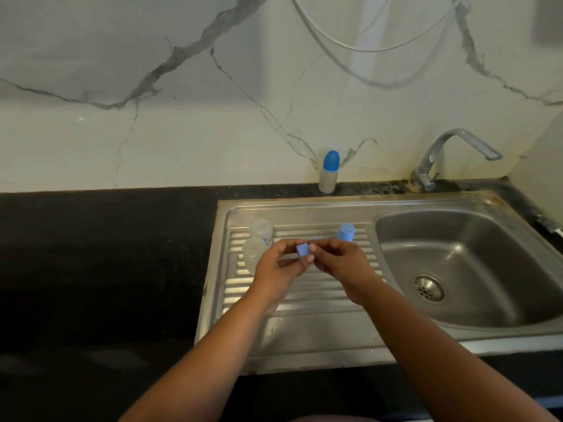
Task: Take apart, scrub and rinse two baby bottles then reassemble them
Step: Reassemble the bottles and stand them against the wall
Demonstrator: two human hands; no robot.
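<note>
Over the ribbed drainboard [304, 292], my left hand [278, 269] and my right hand [338, 261] together pinch a small blue bottle ring [302, 250] between their fingertips. Two clear bottle bodies lie on the drainboard to the left of my hands, one [260, 229] behind the other [252, 254]. A blue cap [345, 232] stands on the drainboard just behind my right hand. A second baby bottle [328, 173] with a blue cap stands upright on the counter against the wall.
The steel sink basin [457, 260] with its drain [428, 288] is on the right, the tap [451, 156] above it. Black counter [100, 269] stretches to the left. A brush handle [548, 224] lies at the far right edge.
</note>
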